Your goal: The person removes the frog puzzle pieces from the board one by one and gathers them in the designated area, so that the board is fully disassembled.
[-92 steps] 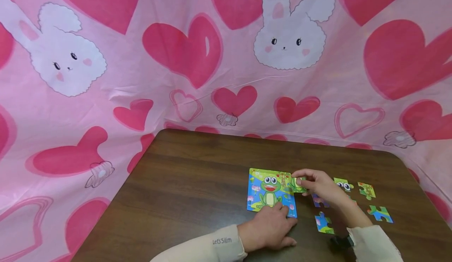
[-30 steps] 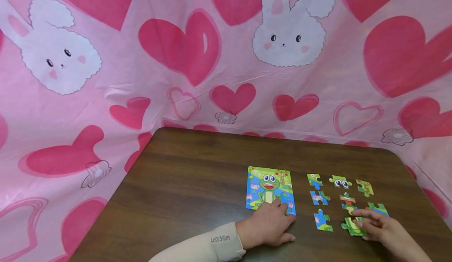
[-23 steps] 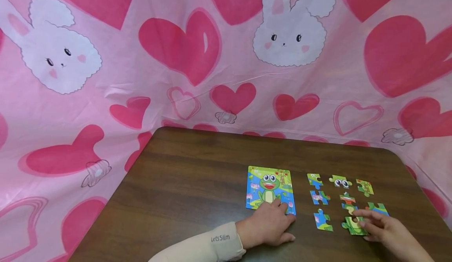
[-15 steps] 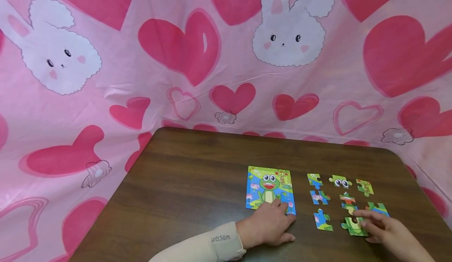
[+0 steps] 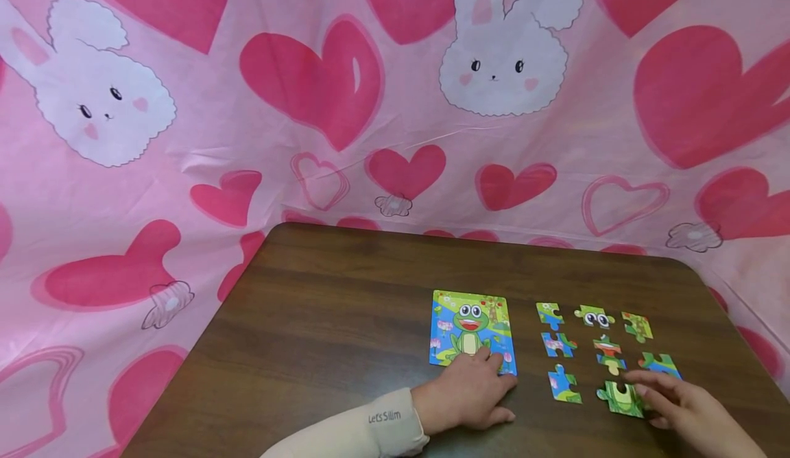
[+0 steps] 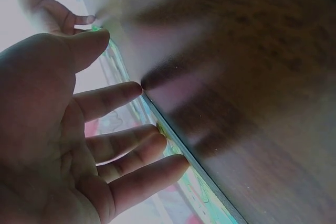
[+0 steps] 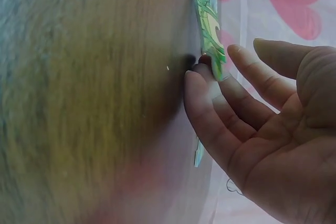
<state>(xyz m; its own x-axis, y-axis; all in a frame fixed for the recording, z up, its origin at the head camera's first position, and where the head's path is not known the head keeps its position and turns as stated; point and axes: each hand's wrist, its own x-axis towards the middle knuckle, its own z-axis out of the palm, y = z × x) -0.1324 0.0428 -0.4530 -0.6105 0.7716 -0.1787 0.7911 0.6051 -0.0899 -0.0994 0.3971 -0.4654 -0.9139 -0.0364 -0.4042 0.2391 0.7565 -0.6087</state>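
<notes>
My left hand point(image 5: 464, 391) rests with its fingertips on the lower edge of a square frog picture board point(image 5: 470, 328), partly covering it; in the left wrist view those fingers point(image 6: 147, 174) are spread along the board's edge. At the right, my right hand point(image 5: 694, 413) touches the side of a green jigsaw piece point(image 5: 625, 403) showing the frog's belly. The right wrist view has the fingertips at the end of this jigsaw piece point(image 7: 208, 24), while the thumb point(image 7: 278, 53) stands apart from it. A blue-green jigsaw piece point(image 5: 662, 367) lies just beyond the right hand, partly hidden by it.
On the dark wooden table point(image 5: 321, 321) several more jigsaw pieces lie apart in loose rows, among them an eyes piece point(image 5: 595, 318), a mouth piece point(image 5: 609, 353) and a corner piece point(image 5: 563, 386). A pink heart-patterned cloth point(image 5: 407, 115) hangs behind the table.
The right hand has carried the belly piece from the board's right edge to the lower right among the other pieces, then loosened and drawn slightly right. The left hand stays on the board.
</notes>
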